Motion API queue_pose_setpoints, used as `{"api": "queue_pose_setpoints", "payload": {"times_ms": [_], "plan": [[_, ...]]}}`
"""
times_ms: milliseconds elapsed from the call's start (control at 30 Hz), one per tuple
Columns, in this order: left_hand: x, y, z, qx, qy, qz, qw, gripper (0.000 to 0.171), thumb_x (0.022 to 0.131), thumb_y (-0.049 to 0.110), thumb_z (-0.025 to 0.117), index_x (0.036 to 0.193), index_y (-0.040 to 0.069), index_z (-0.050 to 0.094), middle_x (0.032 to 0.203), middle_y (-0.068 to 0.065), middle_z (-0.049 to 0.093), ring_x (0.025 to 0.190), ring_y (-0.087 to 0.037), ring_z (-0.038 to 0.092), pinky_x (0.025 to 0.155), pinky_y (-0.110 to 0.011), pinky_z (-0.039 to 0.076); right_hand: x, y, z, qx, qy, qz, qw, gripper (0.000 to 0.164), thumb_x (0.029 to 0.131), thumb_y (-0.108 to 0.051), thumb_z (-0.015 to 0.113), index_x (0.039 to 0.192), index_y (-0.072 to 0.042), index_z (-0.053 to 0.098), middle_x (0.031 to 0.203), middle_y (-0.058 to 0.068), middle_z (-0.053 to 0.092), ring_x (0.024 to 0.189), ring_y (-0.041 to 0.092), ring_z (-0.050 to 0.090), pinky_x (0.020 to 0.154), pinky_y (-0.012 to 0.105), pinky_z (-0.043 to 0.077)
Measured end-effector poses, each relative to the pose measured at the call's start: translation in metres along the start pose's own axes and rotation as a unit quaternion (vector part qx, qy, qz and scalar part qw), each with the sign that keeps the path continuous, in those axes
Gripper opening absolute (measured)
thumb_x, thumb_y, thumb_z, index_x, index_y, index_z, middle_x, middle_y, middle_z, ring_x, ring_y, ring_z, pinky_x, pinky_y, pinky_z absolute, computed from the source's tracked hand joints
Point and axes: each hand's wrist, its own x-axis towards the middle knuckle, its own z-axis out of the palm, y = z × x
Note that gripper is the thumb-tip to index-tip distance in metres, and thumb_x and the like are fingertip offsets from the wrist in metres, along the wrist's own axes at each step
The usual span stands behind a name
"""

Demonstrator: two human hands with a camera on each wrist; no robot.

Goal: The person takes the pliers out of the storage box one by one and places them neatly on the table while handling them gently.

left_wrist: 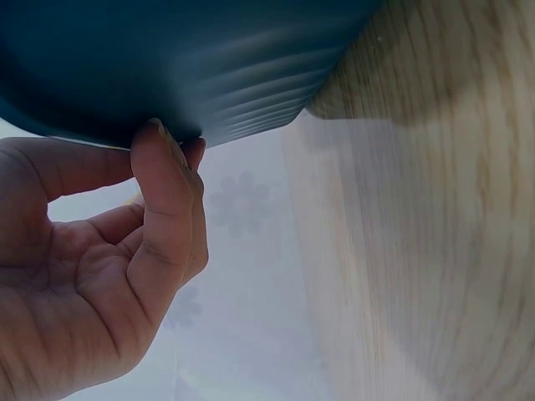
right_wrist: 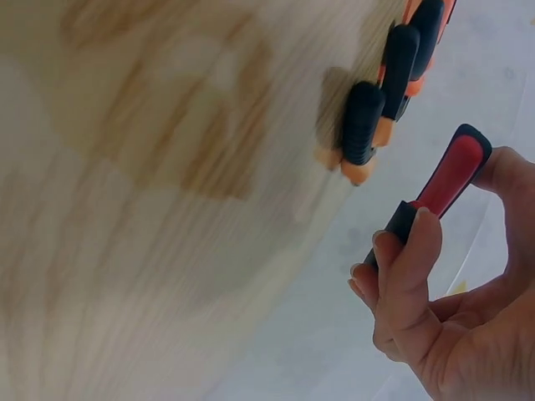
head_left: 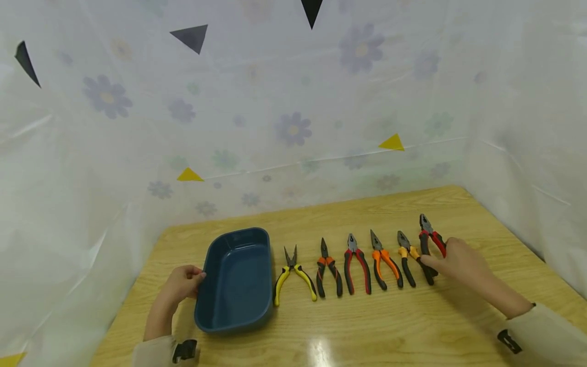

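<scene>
At the left side of a dark blue rectangular tub (head_left: 238, 285), my left hand (head_left: 180, 284) pinches its rim between thumb and fingers. The left wrist view shows the fingertips (left_wrist: 159, 138) on the tub's edge. My right hand (head_left: 465, 267) grips red-and-black combination pliers (head_left: 425, 224) by the handles, jaws pointing away from me. Its handles (right_wrist: 451, 175) appear raised off the table in the right wrist view. Just left of that hand lie pliers with yellow-and-black handles (head_left: 406, 251), partly covered by the thumb in the head view.
Several more pliers lie in a row: orange-handled ones (head_left: 378, 255), a red-and-black pair (head_left: 352, 244), an orange-and-black pair (head_left: 324, 250), and yellow needle-nose pliers (head_left: 291, 261) beside the tub. The wooden table (head_left: 357, 331) is bordered by a flowered white curtain (head_left: 257, 127).
</scene>
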Motion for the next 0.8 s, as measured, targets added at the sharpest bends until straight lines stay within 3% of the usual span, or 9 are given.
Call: {"api": "queue_pose_setpoints", "payload": {"times_ms": [233,567,800], "plan": [[0.0,0.0,0.001,0.008,0.002,0.001,1.0,0.019,0.097,0.002,0.05,0.102,-0.016,0.055,0.077,-0.011,0.058,0.061,-0.017,0.055,0.06,-0.037,0.055,0.003,0.013,-0.004,-0.019,-0.011,0.003,1.0,0.052,0.086,-0.043,0.068,0.073,0.001,0.044,0.061,0.008,0.042,0.047,0.017,0.039,0.043,0.03,0.033],[0.0,0.0,0.001,0.004,-0.002,0.002,1.0,0.018,0.097,0.002,0.05,0.101,-0.015,0.055,0.077,-0.011,0.059,0.062,-0.017,0.056,0.06,-0.036,0.055,0.005,0.023,-0.004,-0.028,-0.037,-0.022,0.999,0.047,0.087,-0.038,0.068,0.06,-0.007,0.046,0.048,0.0,0.041,0.04,0.012,0.038,0.041,0.027,0.032],[-0.001,0.001,0.0,0.002,-0.003,0.001,1.0,0.018,0.098,0.002,0.05,0.101,-0.015,0.055,0.077,-0.011,0.059,0.062,-0.017,0.056,0.059,-0.035,0.055,0.009,0.028,-0.001,-0.03,-0.046,-0.035,0.998,0.047,0.086,-0.033,0.069,0.052,-0.013,0.043,0.044,-0.007,0.031,0.039,0.007,0.029,0.041,0.023,0.028]]}}
